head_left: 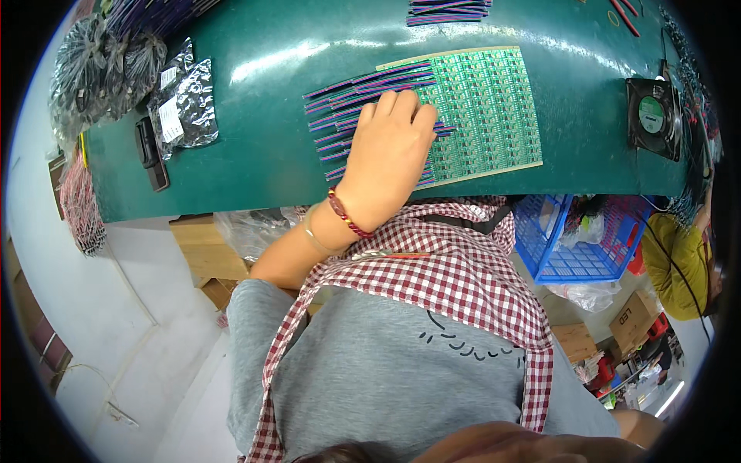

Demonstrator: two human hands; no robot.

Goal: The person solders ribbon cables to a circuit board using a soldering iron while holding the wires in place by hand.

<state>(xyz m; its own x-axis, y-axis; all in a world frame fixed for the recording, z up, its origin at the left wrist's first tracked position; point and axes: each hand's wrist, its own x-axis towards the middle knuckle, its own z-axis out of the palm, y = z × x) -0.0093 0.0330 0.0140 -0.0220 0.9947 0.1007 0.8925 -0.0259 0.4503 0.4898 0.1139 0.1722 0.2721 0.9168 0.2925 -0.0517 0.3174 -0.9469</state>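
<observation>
My left hand (390,147) reaches over the table, wearing a red beaded bracelet (347,214) and a pale bangle. Its fingers are curled down and closed on short blue, purple and dark striped wires, and a few wire ends (444,130) poke out beyond the thumb. Under and beside it, rows of the same wires (332,123) lie across the left part of a green circuit board panel (490,108) and stick out past its left edge. The fingertips are partly hidden behind the knuckles. My right hand is out of the picture.
More striped wires (448,11) lie at the far edge of the green table (270,123). Bagged wire bundles (85,77), a black plastic bag (185,108) and a dark handheld object (150,150) are left. Right are a black fan (652,117), blue crate (579,262) and another person's sleeve (675,270).
</observation>
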